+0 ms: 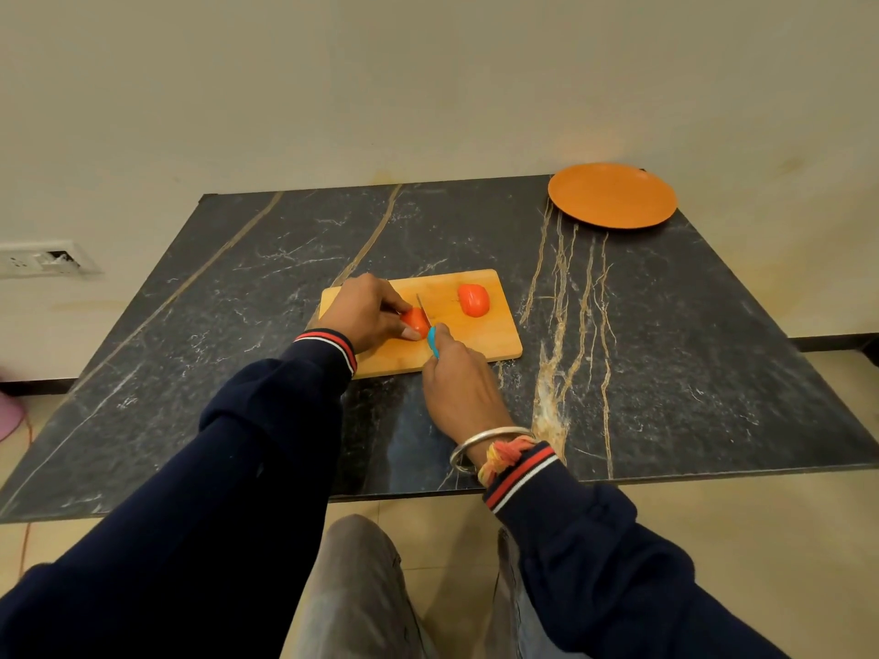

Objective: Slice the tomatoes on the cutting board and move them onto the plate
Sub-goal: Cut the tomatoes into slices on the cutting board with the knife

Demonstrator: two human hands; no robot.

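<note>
A wooden cutting board (pixel 480 342) lies in the middle of the dark marble table. My left hand (pixel 364 313) grips a red tomato (pixel 415 320) on the board's left part, fingers curled over it. My right hand (pixel 459 382) holds a knife with a blue handle (pixel 433 342); its blade (pixel 423 309) rests against the right side of that tomato. A second tomato (pixel 474 299) sits alone at the board's far right. The orange plate (pixel 612 195) stands bare at the table's far right corner.
The black marble table (pixel 666 349) with tan veins ends in a front edge near my knees. A pale wall rises behind it, with a socket panel (pixel 43 259) at left. The plate overhangs close to the table's back right corner.
</note>
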